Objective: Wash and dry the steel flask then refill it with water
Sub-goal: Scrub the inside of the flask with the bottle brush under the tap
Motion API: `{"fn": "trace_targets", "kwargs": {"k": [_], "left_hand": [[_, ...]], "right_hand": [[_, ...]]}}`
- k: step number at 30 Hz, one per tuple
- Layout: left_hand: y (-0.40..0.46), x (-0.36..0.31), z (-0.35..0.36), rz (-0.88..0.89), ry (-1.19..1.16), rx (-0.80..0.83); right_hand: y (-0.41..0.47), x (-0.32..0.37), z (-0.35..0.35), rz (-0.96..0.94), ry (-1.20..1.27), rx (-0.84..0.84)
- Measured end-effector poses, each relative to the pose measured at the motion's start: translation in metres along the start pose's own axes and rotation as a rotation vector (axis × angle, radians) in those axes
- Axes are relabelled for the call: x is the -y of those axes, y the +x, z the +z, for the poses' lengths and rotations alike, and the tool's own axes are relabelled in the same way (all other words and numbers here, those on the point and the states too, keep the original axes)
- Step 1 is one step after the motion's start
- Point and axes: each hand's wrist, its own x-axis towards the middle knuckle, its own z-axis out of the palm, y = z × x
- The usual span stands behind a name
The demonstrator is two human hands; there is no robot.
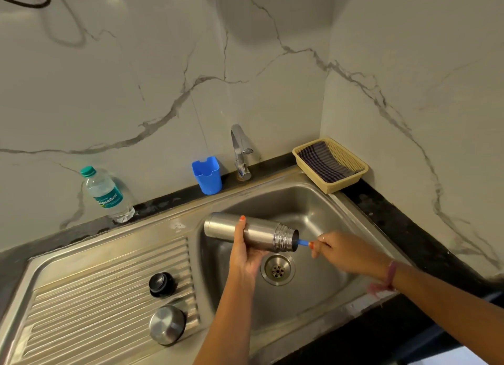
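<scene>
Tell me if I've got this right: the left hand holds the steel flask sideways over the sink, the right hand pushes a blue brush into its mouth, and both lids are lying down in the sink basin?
Not quite. The head view shows the black stopper and the steel cap resting on the ribbed draining board, not in the basin. The rest holds: the left hand holds the steel flask sideways over the sink, and the right hand pushes the blue brush into its mouth.

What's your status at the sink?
Left hand grips flask, held sideways over sink. Right hand holds blue brush handle in its mouth. Nothing blocking.
</scene>
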Motion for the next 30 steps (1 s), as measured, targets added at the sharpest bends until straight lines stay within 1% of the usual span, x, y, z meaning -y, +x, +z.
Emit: {"fn": "trace_targets", "kwargs": {"k": [1, 2, 3, 5, 6, 7, 8, 10, 12, 13, 15, 17, 19, 20, 21, 23, 24, 25, 26, 28, 29, 30], "left_hand": [[0.001, -0.001, -0.001, 0.000, -0.011, 0.000], [0.002, -0.002, -0.001, -0.003, -0.016, -0.002], [0.003, -0.002, -0.001, 0.000, -0.013, -0.002], [-0.001, -0.002, 0.001, 0.017, 0.006, 0.001], [-0.002, -0.002, 0.000, 0.026, 0.015, 0.000], [-0.002, -0.002, -0.001, 0.028, 0.019, 0.005], [-0.001, -0.002, -0.003, 0.027, 0.023, 0.016], [0.000, -0.004, -0.005, 0.006, 0.017, 0.037], [-0.001, -0.005, -0.004, -0.020, -0.001, 0.048], [-0.001, -0.004, -0.004, -0.017, 0.005, 0.045], [0.000, -0.003, -0.004, 0.000, 0.033, 0.033], [0.001, -0.001, -0.004, -0.002, 0.029, 0.027], [0.003, -0.001, -0.004, -0.016, -0.010, -0.001], [0.004, -0.001, -0.004, -0.020, -0.024, -0.017], [0.004, -0.001, -0.004, -0.020, -0.035, -0.027], [0.004, -0.001, -0.004, -0.015, -0.053, -0.029], [0.004, -0.001, -0.005, -0.008, -0.050, -0.032], [0.004, -0.001, -0.006, -0.001, -0.035, -0.037], [0.003, -0.001, -0.008, 0.007, -0.013, -0.046], [0.002, -0.001, -0.010, 0.019, 0.017, -0.057], [0.002, -0.001, -0.010, 0.022, 0.024, -0.054], [0.003, -0.001, -0.011, 0.028, 0.028, -0.050]], "right_hand": [[-0.003, -0.001, 0.005, -0.045, -0.174, -0.118], [-0.008, 0.000, 0.011, -0.064, -0.258, -0.210], [-0.010, 0.001, 0.017, -0.091, -0.273, -0.235], [-0.009, -0.001, 0.025, -0.083, -0.238, -0.171], [-0.007, 0.000, 0.023, -0.065, -0.188, -0.083], [-0.006, 0.001, 0.019, -0.045, -0.138, -0.039], [-0.006, 0.003, 0.013, -0.049, -0.165, -0.046], [-0.008, 0.006, 0.003, -0.071, -0.245, -0.225], [-0.008, 0.004, 0.003, -0.043, -0.197, -0.247], [-0.005, 0.000, 0.008, -0.034, -0.161, -0.230], [0.000, -0.004, 0.010, -0.032, -0.085, -0.079], [0.003, -0.005, 0.009, 0.015, 0.048, 0.052], [0.003, -0.007, 0.008, 0.020, 0.087, 0.095], [0.001, -0.006, 0.009, 0.023, 0.063, 0.087], [-0.002, -0.005, 0.011, 0.008, -0.026, 0.041], [-0.007, -0.002, 0.019, -0.032, -0.277, -0.101], [-0.010, -0.002, 0.025, -0.031, -0.305, -0.147], [-0.011, -0.001, 0.030, -0.024, -0.290, -0.155], [-0.011, -0.001, 0.031, -0.024, -0.221, -0.126], [-0.011, 0.004, 0.026, -0.009, -0.003, 0.035], [-0.010, 0.006, 0.021, 0.003, 0.105, 0.087], [-0.009, 0.007, 0.017, 0.013, 0.155, 0.104]]}}
